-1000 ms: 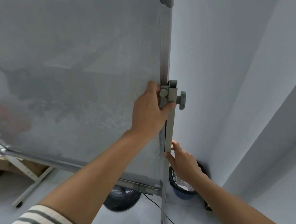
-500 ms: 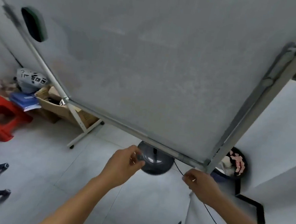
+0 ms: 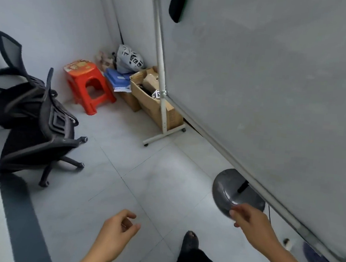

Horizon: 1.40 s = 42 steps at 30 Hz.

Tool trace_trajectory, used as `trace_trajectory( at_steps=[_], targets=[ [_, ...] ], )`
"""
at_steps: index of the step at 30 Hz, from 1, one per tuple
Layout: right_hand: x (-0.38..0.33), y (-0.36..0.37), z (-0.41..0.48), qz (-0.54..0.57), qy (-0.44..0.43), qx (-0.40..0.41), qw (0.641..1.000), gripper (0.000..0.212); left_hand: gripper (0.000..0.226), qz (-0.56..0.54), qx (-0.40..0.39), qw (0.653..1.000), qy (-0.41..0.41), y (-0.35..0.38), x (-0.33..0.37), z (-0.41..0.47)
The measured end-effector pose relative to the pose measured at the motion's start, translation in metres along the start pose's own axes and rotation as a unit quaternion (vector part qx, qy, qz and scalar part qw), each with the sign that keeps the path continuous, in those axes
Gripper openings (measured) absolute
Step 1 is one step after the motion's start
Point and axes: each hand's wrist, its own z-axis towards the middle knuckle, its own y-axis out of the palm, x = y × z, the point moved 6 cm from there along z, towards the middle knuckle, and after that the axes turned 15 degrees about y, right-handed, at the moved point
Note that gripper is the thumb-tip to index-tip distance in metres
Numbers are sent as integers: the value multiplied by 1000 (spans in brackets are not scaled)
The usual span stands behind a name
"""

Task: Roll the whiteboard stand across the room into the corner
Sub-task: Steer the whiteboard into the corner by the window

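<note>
The whiteboard stand [image 3: 277,88] fills the right side of the view, its grey board tilted and its white left leg [image 3: 162,83] ending in a wheeled foot [image 3: 163,135] on the floor. A black eraser [image 3: 177,1] sticks to the board near the top. My left hand [image 3: 115,233] hangs low in the middle, fingers loosely curled, holding nothing. My right hand [image 3: 251,225] hovers just below the board's bottom rail, fingers apart, touching nothing. Both hands are off the stand.
A black office chair [image 3: 32,115] stands at the left. A red plastic stool [image 3: 87,84], a cardboard box [image 3: 149,101], blue folders and a bag crowd the far corner. A round dark fan base [image 3: 232,189] sits under the board. My foot [image 3: 190,248] is at the bottom.
Both hands have let go of the stand's right post and dropped away from the frame. My view has swung left and down toward the corner and floor.
</note>
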Motion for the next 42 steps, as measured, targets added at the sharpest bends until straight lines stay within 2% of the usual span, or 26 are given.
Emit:
trace_trajectory(
  at_steps=[6, 10, 16, 21, 24, 27, 32, 35, 42],
  targets=[
    [-95, 21, 102, 6, -8, -20, 1000, 13, 14, -11, 57, 997, -43, -55, -31, 86],
    [-175, 23, 161, 25, -14, -27, 999, 9, 13, -1, 77, 996, -54, -103, -22, 163],
    [-302, 18, 242, 11, -66, -32, 997, 10, 12, -25, 107, 994, -11, -170, 8, 286],
    [-388, 20, 295, 35, -89, -16, 995, 12, 17, -65, 91, 994, 10, -214, 18, 390],
    [-430, 28, 324, 51, -89, 5, 995, 10, 25, -81, 78, 992, 54, -250, 33, 465],
    [-472, 33, 352, 64, -83, 32, 994, 12, 16, -96, 66, 986, 118, -284, 56, 547],
    [-564, 42, 396, 86, -64, 94, 990, 21, 37, -95, -12, 969, 227, -340, 114, 684],
    [-615, 46, 418, 94, -63, 119, 986, 25, 57, -100, -69, 951, 283, -358, 157, 749],
    [-676, 40, 481, 95, -24, 157, 983, 42, 83, -157, -233, 894, 348, -337, 240, 849]
  ],
)
